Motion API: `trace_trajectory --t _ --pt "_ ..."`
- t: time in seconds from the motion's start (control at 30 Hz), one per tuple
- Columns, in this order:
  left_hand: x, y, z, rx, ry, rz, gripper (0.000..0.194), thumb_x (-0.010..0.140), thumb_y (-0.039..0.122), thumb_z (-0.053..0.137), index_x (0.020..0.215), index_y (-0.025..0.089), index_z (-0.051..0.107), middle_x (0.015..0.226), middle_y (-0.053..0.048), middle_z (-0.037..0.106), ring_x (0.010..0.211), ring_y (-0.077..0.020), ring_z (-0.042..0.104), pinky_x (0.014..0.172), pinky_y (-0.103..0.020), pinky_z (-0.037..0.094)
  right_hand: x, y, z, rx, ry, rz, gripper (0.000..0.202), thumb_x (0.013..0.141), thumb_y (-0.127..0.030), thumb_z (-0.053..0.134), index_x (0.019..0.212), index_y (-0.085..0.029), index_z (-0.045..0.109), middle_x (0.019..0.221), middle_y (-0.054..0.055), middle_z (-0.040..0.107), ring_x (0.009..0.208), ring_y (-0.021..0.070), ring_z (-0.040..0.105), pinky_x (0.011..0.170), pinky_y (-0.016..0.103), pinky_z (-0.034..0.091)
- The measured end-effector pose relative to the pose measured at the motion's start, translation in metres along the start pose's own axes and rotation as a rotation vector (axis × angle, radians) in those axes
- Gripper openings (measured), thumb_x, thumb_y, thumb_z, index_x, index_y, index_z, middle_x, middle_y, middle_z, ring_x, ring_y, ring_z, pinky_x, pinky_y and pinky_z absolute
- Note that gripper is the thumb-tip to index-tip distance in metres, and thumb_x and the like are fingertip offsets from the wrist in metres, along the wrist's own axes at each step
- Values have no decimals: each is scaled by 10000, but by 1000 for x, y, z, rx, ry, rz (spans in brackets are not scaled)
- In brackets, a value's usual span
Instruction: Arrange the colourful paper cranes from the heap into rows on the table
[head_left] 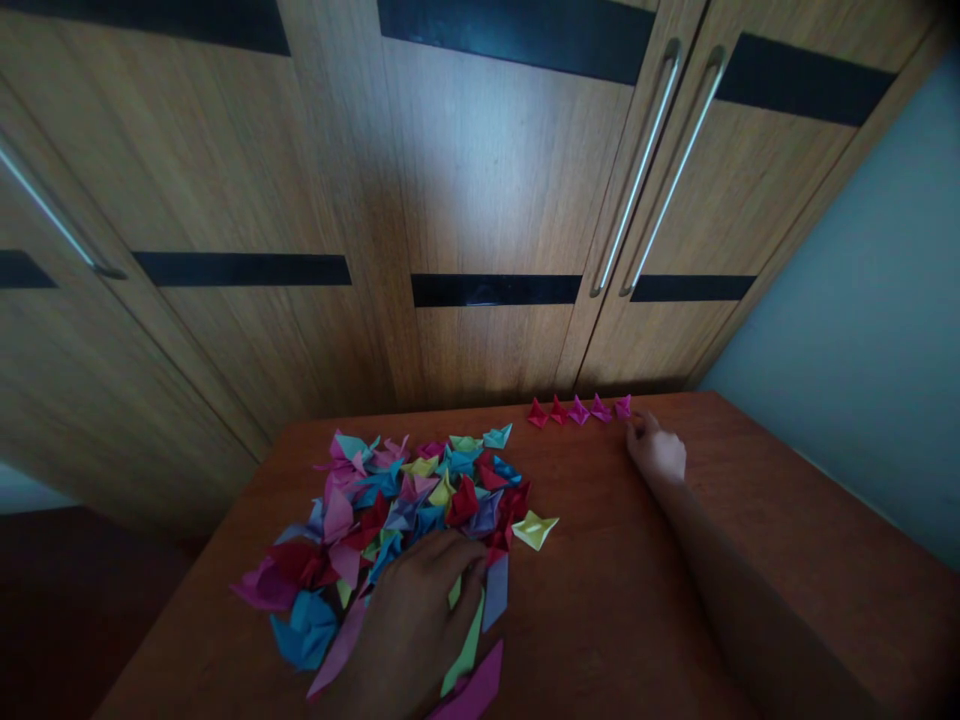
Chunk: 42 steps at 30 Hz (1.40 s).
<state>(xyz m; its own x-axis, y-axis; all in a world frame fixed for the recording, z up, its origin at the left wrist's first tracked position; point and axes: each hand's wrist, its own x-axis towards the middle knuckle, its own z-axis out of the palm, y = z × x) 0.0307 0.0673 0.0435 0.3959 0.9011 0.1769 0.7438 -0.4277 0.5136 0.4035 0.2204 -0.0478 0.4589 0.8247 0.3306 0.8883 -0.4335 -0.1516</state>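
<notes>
Folded paper pieces in many colours form a pile (405, 490) on the left half of the table. My left hand (427, 600) rests over the pile's near side with its fingers curled down among the papers; what its fingertips hold, if anything, is hidden. Along the table's back edge stands a row of small red and magenta paper boats, with a red boat (538, 413) at its left end. My right hand (656, 450) is at the row's right end, fingertips close together beside the last magenta boat (623, 407). A yellow boat (535, 530) lies at the pile's right edge.
The reddish-brown table (600, 600) backs onto a wooden cabinet (495, 180) with dark strips and metal handles (637, 170). A pale wall (862, 330) rises on the right. Loose pink and green papers lie near my left wrist.
</notes>
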Motion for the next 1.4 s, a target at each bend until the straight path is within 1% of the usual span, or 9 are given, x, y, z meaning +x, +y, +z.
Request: trace_trajectory --t 0.1,0.27,0.33,0.4,0.47,0.53,0.8,1.03,1.4 --pt "-1 0 1 2 19 4 234 870 155 460 934 269 655 893 -5 665 844 -178 632 742 -287 492 0 1 -1 32 -44 18 442 916 -434 423 1264 -184 532 885 145 693 823 270 661 719 348 471" --pt "-1 1 4 3 23 11 225 856 144 467 897 255 658 873 -8 667 842 -181 636 732 -283 498 12 -5 1 50 -93 7 479 912 -507 395 1249 -200 543 921 141 692 833 270 660 712 356 483" --pt "0 0 4 -5 34 18 219 853 142 468 876 246 659 860 -13 669 840 -181 637 735 -280 498 18 -7 2 50 -99 7 451 917 -489 392 1227 -211 563 957 141 688 832 268 659 704 354 482" --pt "0 -1 4 -12 34 20 222 855 140 461 873 243 657 855 -16 670 836 -180 638 735 -279 496 22 -8 3 47 -100 3 399 924 -431 397 1207 -219 583 999 141 681 838 262 655 704 347 477" --pt "0 -2 4 -12 24 11 226 858 139 457 884 244 656 863 -16 671 835 -179 638 736 -282 494 23 -8 4 43 -96 -3 367 927 -368 398 1188 -211 602 1029 146 671 849 253 649 712 336 470" --pt "-1 -3 3 -6 9 2 229 861 143 454 896 250 655 869 -14 671 833 -180 637 735 -287 490 23 -7 4 37 -88 -8 358 927 -340 392 1169 -201 617 1041 149 663 854 249 643 711 328 465" --pt "0 -1 2 12 -5 -10 235 864 150 459 914 261 660 872 -11 670 831 -182 633 728 -288 481 17 -4 4 21 -78 -25 337 921 -345 397 1141 -236 628 1032 113 664 842 243 633 695 329 469" --pt "1 0 1 -9 -34 -20 249 876 147 444 930 269 654 886 -1 662 855 -181 630 738 -292 479 18 -5 5 14 -83 -36 341 918 -348 409 1161 -231 619 1032 127 666 846 249 636 710 344 470" --pt "0 -1 2 10 -28 -26 228 869 148 448 907 253 647 881 -9 661 853 -189 630 747 -306 486 18 -4 5 42 -75 -26 351 902 -349 422 1181 -255 613 1037 116 671 841 254 642 703 346 481"
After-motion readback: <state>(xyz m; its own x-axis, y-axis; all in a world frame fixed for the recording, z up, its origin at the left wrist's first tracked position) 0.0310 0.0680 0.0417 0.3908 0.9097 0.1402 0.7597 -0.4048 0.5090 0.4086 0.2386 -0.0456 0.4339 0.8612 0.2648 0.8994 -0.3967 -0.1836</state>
